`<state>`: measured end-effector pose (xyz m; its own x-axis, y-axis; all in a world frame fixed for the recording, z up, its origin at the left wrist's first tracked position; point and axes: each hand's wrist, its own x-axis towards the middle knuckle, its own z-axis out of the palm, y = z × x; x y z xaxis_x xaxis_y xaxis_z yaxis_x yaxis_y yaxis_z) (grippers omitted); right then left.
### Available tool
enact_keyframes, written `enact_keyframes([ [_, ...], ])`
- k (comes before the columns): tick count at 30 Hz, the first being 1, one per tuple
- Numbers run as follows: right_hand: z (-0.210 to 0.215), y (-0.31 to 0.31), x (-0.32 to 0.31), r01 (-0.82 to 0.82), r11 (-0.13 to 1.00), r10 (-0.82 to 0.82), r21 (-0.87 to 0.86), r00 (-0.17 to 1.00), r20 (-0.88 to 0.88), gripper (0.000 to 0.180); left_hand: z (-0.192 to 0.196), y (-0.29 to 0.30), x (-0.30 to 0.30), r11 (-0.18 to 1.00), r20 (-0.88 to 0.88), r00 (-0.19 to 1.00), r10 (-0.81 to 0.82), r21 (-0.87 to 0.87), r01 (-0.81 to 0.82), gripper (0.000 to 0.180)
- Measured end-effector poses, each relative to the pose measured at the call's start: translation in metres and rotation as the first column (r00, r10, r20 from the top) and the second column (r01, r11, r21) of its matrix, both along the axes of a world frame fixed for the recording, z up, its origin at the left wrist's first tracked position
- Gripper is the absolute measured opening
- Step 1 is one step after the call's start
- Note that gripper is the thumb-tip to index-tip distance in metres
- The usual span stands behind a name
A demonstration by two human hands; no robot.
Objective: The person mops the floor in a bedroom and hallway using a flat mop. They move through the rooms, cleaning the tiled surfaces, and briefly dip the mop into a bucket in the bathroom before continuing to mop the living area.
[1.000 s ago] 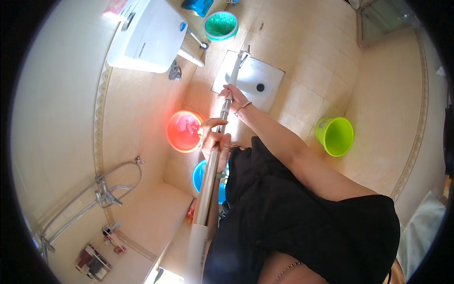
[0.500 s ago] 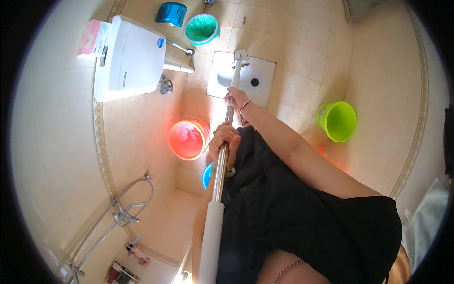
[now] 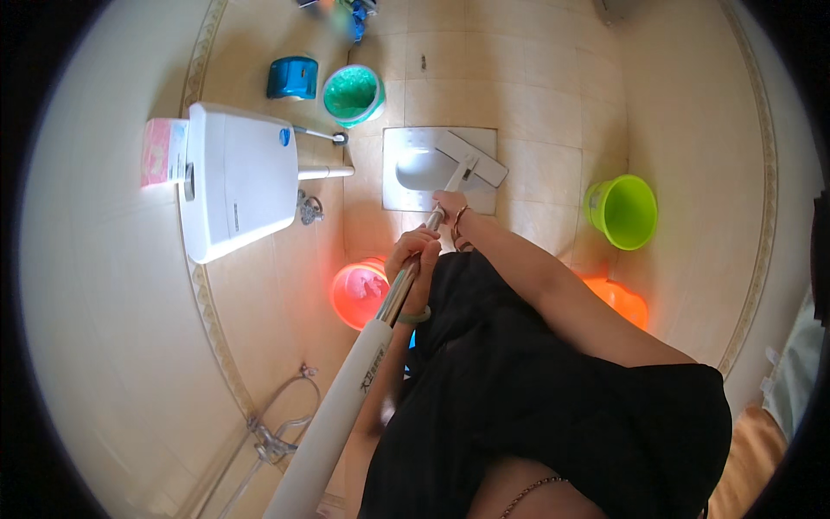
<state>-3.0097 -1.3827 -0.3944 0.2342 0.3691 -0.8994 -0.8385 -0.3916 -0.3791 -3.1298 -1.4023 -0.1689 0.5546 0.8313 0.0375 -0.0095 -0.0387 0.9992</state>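
Observation:
A flat mop [image 3: 339, 413] with a white-and-silver pole slants from the lower left up toward the floor. Its flat rectangular head [image 3: 490, 167] lies diagonally over the right side of the white squat toilet [image 3: 392, 201], covering part of it. My left hand [image 3: 414, 253], with a pale green bangle at its wrist, is wrapped around the metal section of the pole. Farther down the pole, nearer the head, my right hand [image 3: 450, 208] grips it too. Whether the head presses on the toilet or hovers just over it, I cannot tell.
A white cistern [image 3: 242, 182] hangs on the left wall, with a toilet brush [image 3: 337, 137] beside it. Around me stand a lined bin [image 3: 380, 99], a lime bucket [image 3: 631, 212], a red bucket [image 3: 356, 298] and an orange basin [image 3: 621, 303].
The mop head has swung from the toilet's far edge to its right side and now shows its broad face. The pole tilts more to the left. My view has shifted too.

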Motion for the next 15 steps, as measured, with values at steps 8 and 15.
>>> enact_keyframes([
  [8, 0.042, 0.023, 0.094, 0.027, 0.999, -0.017, -0.047, 0.981, 0.196, 0.024, 0.03, 0.023, 0.078, 0.99, 0.073, 0.992, -0.101, 0.108, 0.093, 0.013],
  [15, 0.058, 0.049, 0.225, 0.164, 0.975, -0.169, 0.153, 0.985, 0.021, 0.012, 0.052, 0.056, 0.207, 0.957, 0.121, 0.959, -0.257, 0.174, 0.234, 0.012],
])
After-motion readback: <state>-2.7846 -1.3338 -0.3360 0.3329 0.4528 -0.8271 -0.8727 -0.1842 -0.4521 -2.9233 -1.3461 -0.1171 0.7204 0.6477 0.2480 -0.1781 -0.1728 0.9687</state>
